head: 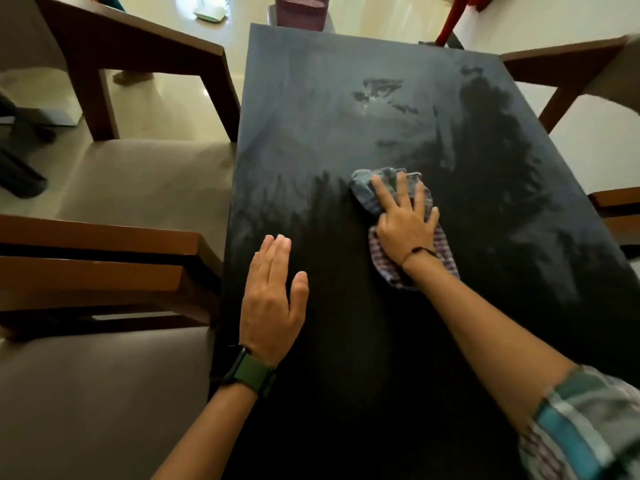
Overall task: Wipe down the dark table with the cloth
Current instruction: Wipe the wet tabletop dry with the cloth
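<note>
A dark rectangular table [311, 98] fills the middle of the view. Its near part looks darker and damp, with streaky wet marks, while the far part looks dull and greyish. A checked cloth [386, 252], bunched and partly wet, lies on the table right of centre. My right hand [403, 220] presses flat on the cloth with fingers spread. My left hand [273, 299] rests flat on the bare tabletop near the left edge, fingers straight and together, with a green-strapped watch on the wrist.
Wooden chairs with grey seats [138, 188] stand along the table's left side, and parts of two more chairs [568, 74] show on the right. A dark red container [301, 10] and a red object [450, 22] sit beyond the far end. Pale floor surrounds everything.
</note>
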A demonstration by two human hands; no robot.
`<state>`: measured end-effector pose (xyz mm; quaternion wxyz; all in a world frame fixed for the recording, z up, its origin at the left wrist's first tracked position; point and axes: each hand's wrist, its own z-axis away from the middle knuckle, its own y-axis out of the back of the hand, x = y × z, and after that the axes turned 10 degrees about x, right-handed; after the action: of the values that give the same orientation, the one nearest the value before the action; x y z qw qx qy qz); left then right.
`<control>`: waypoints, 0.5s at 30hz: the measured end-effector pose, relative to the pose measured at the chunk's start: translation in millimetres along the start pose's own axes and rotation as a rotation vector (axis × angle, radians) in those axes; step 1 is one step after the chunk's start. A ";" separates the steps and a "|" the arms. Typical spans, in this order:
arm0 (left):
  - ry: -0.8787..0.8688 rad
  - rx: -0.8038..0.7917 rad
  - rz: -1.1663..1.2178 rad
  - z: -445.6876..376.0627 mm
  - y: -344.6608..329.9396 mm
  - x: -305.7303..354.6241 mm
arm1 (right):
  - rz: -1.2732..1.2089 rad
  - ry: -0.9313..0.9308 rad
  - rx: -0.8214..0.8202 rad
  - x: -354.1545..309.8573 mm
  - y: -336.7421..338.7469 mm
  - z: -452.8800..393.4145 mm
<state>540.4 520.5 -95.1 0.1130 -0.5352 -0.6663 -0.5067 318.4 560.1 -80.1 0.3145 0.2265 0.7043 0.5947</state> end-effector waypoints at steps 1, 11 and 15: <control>0.002 -0.001 -0.003 -0.4 -0.4 0.8 | 0.006 -0.015 -0.004 -5.0 -0.1 -5.1; 0.019 0.006 -0.001 0.8 0.6 2.0 | -0.028 0.487 -0.095 -49.8 -10.9 77.0; -0.003 0.029 0.004 0.9 -1.7 1.2 | -0.034 0.336 -0.044 -51.3 -17.7 34.8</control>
<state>538.8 522.1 -95.6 0.1209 -0.5355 -0.6728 -0.4959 380.0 545.4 -91.8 0.2071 0.1049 0.7377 0.6340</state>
